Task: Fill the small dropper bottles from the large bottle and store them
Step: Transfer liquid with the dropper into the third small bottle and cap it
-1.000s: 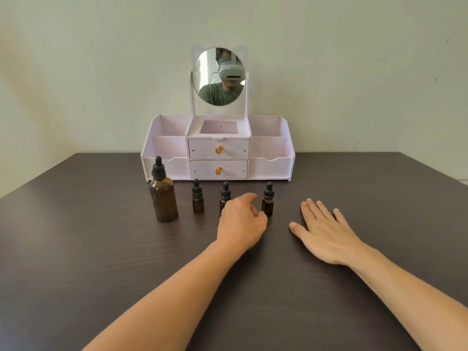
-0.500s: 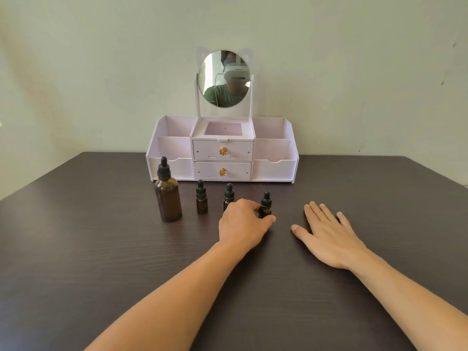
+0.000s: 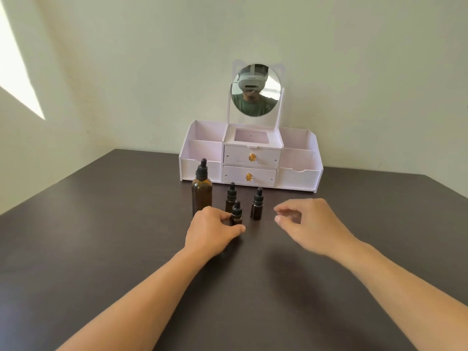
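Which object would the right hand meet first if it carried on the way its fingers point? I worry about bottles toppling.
Probably the small dropper bottle standing free, just left of the right hand; its curled fingertips aim that way. Depth is uncertain, so it might pass in front.

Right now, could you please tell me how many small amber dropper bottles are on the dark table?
3: one small amber dropper bottle gripped by the left hand, one just behind it, one to their right. None appears hidden.
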